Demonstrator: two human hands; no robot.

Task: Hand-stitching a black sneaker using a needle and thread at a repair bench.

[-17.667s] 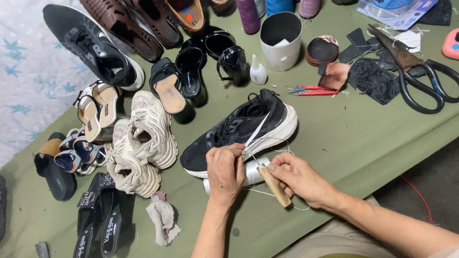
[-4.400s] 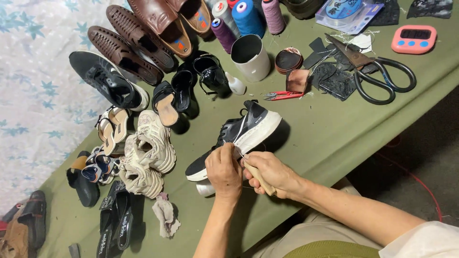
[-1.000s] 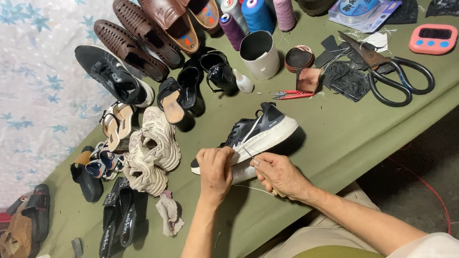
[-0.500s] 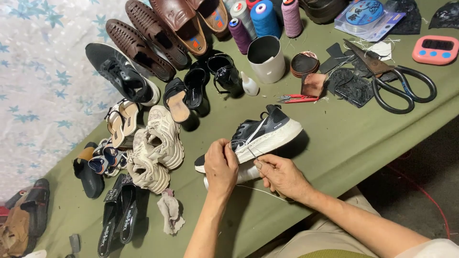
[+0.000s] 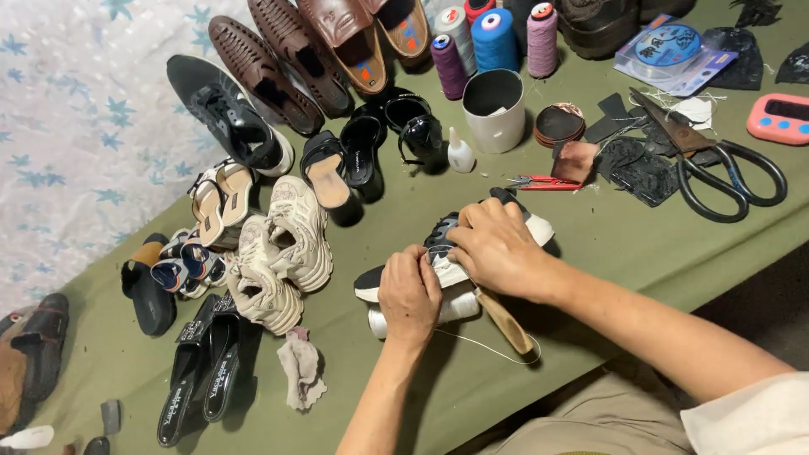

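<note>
Nearest the camera, the left hand (image 5: pixel 409 293) has its grip pinched closed on the side of the black low sneaker with a white sole (image 5: pixel 447 253), fingertips pressed at the upper just above the sole edge. The right hand (image 5: pixel 499 249) lies over the sneaker's heel half, fingers curled closed round a wooden-handled awl (image 5: pixel 506 320) whose handle sticks out toward the near table edge below the palm. A thin pale thread (image 5: pixel 497 350) loops from under the hands across the cloth. Beneath the sneaker, touching it, lies a white spool of thread (image 5: pixel 421 313) on its side.

The sneaker sits on the olive-green cloth-covered table (image 5: pixel 590 253), near its front edge, which runs diagonally just behind the forearms. To the right of the hands the cloth is bare as far as the big black-handled scissors (image 5: pixel 716 168). To the left, a crumpled grey rag (image 5: pixel 302 369) and a pair of cream chunky sneakers (image 5: pixel 282 257) lie close by, leaving a narrow strip of cloth.

Farther off stand a white cylindrical cup (image 5: pixel 494 109), a small white glue bottle (image 5: pixel 460 153), red thread snips (image 5: pixel 539 182), black high-heeled shoes (image 5: pixel 371 152) and upright cones of coloured thread (image 5: pixel 493 38). Brown woven loafers (image 5: pixel 270 67) line the far edge.
</note>
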